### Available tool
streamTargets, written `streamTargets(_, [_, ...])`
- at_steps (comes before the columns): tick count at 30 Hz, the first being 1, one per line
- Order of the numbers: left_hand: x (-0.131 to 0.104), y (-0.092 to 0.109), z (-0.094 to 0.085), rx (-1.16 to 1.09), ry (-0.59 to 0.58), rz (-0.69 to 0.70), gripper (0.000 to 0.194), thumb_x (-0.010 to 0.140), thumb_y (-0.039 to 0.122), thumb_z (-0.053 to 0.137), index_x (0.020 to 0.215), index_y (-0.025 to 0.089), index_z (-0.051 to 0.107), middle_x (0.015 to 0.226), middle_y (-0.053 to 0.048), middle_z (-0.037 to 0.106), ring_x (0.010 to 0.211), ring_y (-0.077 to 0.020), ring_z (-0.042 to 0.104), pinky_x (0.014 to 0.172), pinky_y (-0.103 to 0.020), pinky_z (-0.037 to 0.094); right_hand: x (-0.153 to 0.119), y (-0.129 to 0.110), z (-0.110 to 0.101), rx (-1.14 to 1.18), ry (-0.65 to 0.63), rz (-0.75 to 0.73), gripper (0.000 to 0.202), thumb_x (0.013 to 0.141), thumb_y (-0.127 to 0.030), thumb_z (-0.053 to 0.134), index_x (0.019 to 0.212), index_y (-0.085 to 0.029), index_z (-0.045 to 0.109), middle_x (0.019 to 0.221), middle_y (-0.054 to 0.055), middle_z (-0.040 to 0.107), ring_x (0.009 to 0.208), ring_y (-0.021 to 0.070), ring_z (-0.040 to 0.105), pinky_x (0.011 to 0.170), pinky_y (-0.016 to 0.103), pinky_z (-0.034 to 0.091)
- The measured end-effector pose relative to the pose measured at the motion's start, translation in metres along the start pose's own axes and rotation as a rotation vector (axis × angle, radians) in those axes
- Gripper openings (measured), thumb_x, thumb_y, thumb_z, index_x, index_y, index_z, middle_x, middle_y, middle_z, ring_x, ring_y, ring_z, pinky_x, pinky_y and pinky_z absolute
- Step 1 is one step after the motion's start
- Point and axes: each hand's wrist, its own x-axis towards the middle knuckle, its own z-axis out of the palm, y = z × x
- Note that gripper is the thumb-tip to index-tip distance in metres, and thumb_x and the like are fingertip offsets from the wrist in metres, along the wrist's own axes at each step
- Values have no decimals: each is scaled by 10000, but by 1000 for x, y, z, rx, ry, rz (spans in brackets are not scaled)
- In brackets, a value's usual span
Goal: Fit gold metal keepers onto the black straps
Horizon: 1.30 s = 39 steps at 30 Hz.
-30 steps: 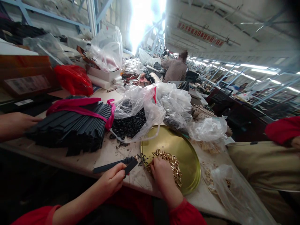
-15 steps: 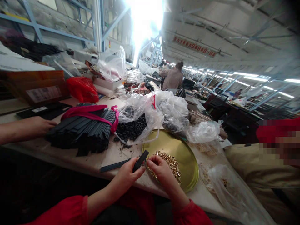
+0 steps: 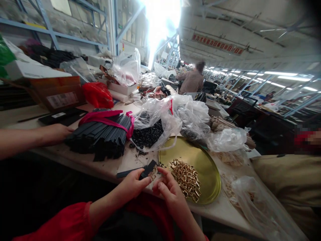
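My left hand (image 3: pixel 134 184) is closed around a short black strap (image 3: pixel 148 169), thumb on the near side. Small gold metal buckles (image 3: pixel 153 173) show at the strap's end, between my two hands. Just right of them is my right hand (image 3: pixel 171 190), its index finger stretched toward the buckles, with thumb and index apart; whether the fingertip touches them I cannot tell. Beside that hand, a heap of gold buckles (image 3: pixel 187 179) lies in a round gold tray (image 3: pixel 209 167). Another black strip (image 3: pixel 124 173) lies on the table behind my left hand.
A bundle of black strips (image 3: pixel 100 137) tied with a pink band stands left, another person's hand (image 3: pixel 56 134) at its side. Behind the tray, a clear bag (image 3: pixel 170 117) holds small black pieces (image 3: pixel 147 134). A person in khaki trousers (image 3: pixel 281 174) sits at right.
My right hand's pinch has loosened, its fingers now apart and slightly lower. Gold buckles now show at the strap's end. The whole view has shifted a little.
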Motion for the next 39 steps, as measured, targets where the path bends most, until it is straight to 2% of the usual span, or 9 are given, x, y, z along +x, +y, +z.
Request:
streamTargets(4, [2, -8, 1, -37, -140, -119, 344, 684, 430, 544, 854, 131, 532, 430, 108, 370, 341, -49, 277, 324, -163, 193, -1, 12, -5, -28, 10, 5, 524, 701, -221, 645, 1198, -233, 478, 909, 7, 588, 722, 122, 554, 662, 249, 443])
streamTargets(9, [4, -15, -3, -54, -277, -108, 384, 738, 500, 515, 891, 148, 486, 425, 114, 362, 327, -48, 262, 310, -156, 185, 4, 17, -4, 196, -34, 116, 545, 678, -242, 701, 1183, -247, 497, 662, -58, 576, 593, 96, 531, 588, 223, 426])
streamTargets(14, [-1, -21, -16, 42, -216, -17, 374, 839, 525, 316, 835, 178, 456, 431, 100, 349, 346, -68, 289, 338, -168, 218, 10, 7, 0, 535, 144, 332, 346, 576, -254, 785, 886, -198, 642, 727, -33, 645, 573, 66, 564, 594, 201, 474])
streamTargets(16, [-4, -20, -18, 214, -198, 38, 329, 856, 463, 340, 785, 178, 487, 519, 57, 442, 435, -85, 391, 408, -175, 299, 10, 8, 3, 661, 212, 391, 342, 543, -221, 807, 839, -194, 638, 725, -37, 650, 563, 52, 569, 583, 177, 483])
streamTargets(19, [-6, -17, -17, 437, -170, 177, 288, 870, 370, 365, 769, 174, 550, 707, -7, 563, 650, -133, 506, 587, -208, 382, 7, 16, 12, 754, 201, 448, 325, 562, -205, 801, 831, -195, 619, 688, -45, 639, 560, 49, 576, 555, 151, 481])
streamTargets(23, [-5, -14, -12, 491, -153, 224, 269, 872, 321, 356, 767, 176, 556, 748, -16, 585, 693, -151, 516, 634, -226, 375, -1, 30, 26, 698, 141, 405, 252, 636, -246, 759, 806, -188, 583, 674, -50, 622, 539, 47, 559, 533, 147, 466])
streamTargets(28, [-10, -12, -11, 348, -190, 81, 191, 821, 314, 410, 774, 166, 523, 726, -6, 568, 659, -147, 511, 580, -223, 389, -12, 36, 36, 568, 248, 282, 251, 689, -338, 711, 790, -204, 523, 581, -69, 581, 506, 82, 551, 531, 210, 478])
streamTargets(33, [-20, -11, -13, 216, -194, 21, 272, 796, 425, 428, 732, 166, 483, 654, 21, 509, 603, -127, 476, 539, -217, 380, -20, 35, 38, 435, 154, 263, 292, 682, -397, 698, 812, -190, 539, 717, -17, 625, 609, 119, 583, 580, 250, 493])
streamTargets(39, [-28, -14, -8, 142, -206, -42, 233, 775, 389, 417, 718, 167, 464, 583, 42, 485, 463, -80, 382, 410, -183, 289, -24, 31, 39, 505, 158, 311, 290, 733, -445, 621, 716, -203, 463, 546, -73, 508, 463, 81, 491, 501, 218, 448])
